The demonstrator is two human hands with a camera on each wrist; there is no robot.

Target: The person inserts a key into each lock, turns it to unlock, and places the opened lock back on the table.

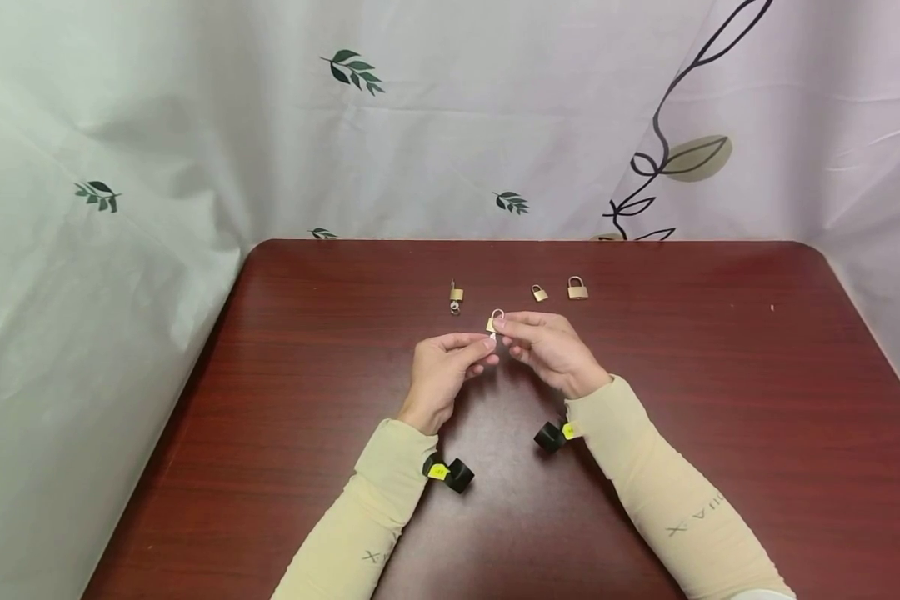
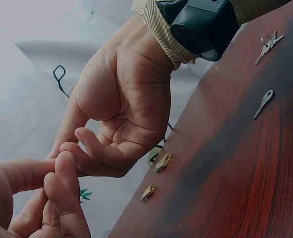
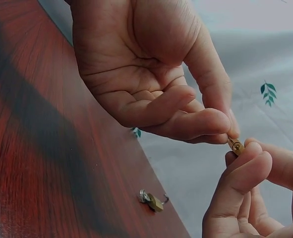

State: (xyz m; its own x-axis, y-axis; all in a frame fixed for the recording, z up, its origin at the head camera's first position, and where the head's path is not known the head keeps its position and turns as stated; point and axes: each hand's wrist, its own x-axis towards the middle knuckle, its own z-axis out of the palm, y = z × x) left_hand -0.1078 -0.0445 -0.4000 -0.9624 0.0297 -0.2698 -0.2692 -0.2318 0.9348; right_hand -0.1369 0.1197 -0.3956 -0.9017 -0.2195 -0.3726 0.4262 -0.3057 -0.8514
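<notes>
In front of the person, the right hand (image 1: 551, 346) pinches a small brass padlock (image 1: 491, 323) between thumb and fingers, its shackle pointing up. The left hand (image 1: 450, 371) holds a small silver key (image 1: 492, 337) by thumb and forefinger at the padlock's lower end. A keyhole end of the padlock (image 3: 236, 146) shows between the fingertips in the right wrist view; I cannot tell whether the key is in it. Fingers hide the padlock in the left wrist view.
Behind the hands lies a brass padlock (image 1: 457, 295) with a ringed key at its bottom. To its right sit a small padlock (image 1: 540, 293) and a larger padlock (image 1: 577, 289). The left wrist view shows a key pair (image 2: 268, 47) and a single key (image 2: 263, 104) on the table.
</notes>
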